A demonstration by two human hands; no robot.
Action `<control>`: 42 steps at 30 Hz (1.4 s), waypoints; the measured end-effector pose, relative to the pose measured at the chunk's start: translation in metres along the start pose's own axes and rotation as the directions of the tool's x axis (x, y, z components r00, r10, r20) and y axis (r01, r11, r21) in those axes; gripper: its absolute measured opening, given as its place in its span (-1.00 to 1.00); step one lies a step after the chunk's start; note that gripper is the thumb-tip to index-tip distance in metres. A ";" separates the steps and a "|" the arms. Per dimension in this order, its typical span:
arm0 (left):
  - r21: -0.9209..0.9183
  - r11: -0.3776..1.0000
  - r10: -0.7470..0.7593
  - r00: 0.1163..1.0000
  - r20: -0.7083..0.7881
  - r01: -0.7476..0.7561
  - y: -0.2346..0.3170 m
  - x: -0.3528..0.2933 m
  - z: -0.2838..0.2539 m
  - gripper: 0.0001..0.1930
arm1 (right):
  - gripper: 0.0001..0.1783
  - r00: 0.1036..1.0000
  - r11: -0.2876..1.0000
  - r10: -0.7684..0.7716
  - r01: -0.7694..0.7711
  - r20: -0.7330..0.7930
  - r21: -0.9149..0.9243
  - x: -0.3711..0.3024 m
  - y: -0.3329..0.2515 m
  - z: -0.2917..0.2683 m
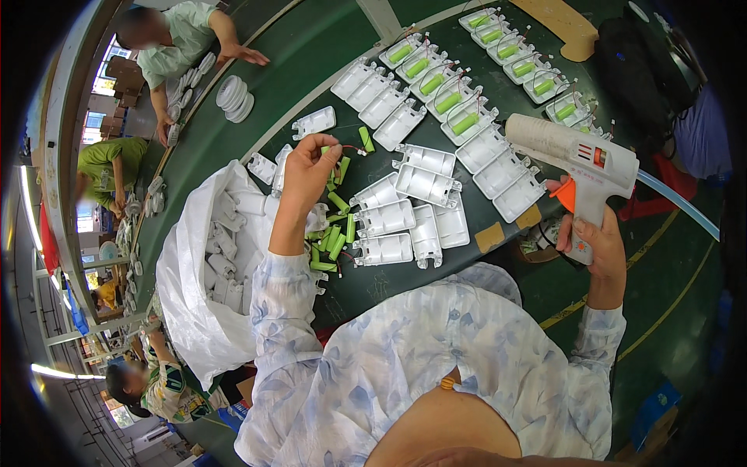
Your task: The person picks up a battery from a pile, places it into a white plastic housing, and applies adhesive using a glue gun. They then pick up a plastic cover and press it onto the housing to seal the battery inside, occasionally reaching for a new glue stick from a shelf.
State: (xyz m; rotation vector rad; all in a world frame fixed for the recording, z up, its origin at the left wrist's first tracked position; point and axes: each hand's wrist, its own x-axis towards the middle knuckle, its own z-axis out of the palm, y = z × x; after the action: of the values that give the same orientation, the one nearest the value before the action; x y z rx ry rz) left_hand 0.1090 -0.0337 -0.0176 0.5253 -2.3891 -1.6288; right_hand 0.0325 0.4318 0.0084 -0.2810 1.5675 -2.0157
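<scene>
My right hand (pixel 603 241) is wrapped round the handle of a white hot glue gun (pixel 595 183) with an orange trigger, its nozzle end pointing left toward the white plastic shells. My left hand (pixel 305 177) is raised over the bench, fingertips pinched on a green battery (pixel 326 149) that is mostly hidden by the fingers. Loose green batteries (pixel 336 243) with thin wires lie in a heap beneath that hand. Right of them is a jumbled stack of white shells (pixel 387 218). Bare shells (pixel 498 173) stand in a row near the glue gun.
Shells holding green batteries (pixel 449 101) lie in rows farther back. A white sack (pixel 183 288) full of shells stands at the left. Across the bench, co-workers handle white parts beside stacked white discs (pixel 233 97). A pale blue hose (pixel 677 204) trails from the glue gun.
</scene>
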 end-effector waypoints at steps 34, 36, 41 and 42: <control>-0.076 0.967 -0.232 0.964 0.132 0.244 0.017 0.004 -0.002 -0.92 | -0.24 1.000 1.000 0.003 -0.003 -0.008 0.014 0.012 0.011 -0.009; -0.077 0.974 -0.201 0.972 0.117 0.211 0.015 0.001 -0.002 -0.90 | -0.20 1.000 1.000 0.015 -0.016 -0.015 -0.003 0.011 0.010 -0.007; -0.170 0.972 -0.133 0.977 0.169 0.162 0.018 -0.005 0.000 -0.84 | -0.16 0.999 0.999 0.028 -0.029 -0.033 -0.031 0.008 0.009 -0.006; -0.155 0.978 -0.117 0.984 0.137 0.138 0.023 -0.007 0.003 -0.85 | -0.16 0.999 0.999 0.025 -0.026 -0.035 -0.021 0.008 0.009 -0.005</control>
State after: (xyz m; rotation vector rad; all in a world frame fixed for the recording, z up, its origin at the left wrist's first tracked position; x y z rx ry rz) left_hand 0.1102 -0.0209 0.0030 0.5711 -2.3219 -1.9494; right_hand 0.0265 0.4302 -0.0028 -0.2342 1.6076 -1.9955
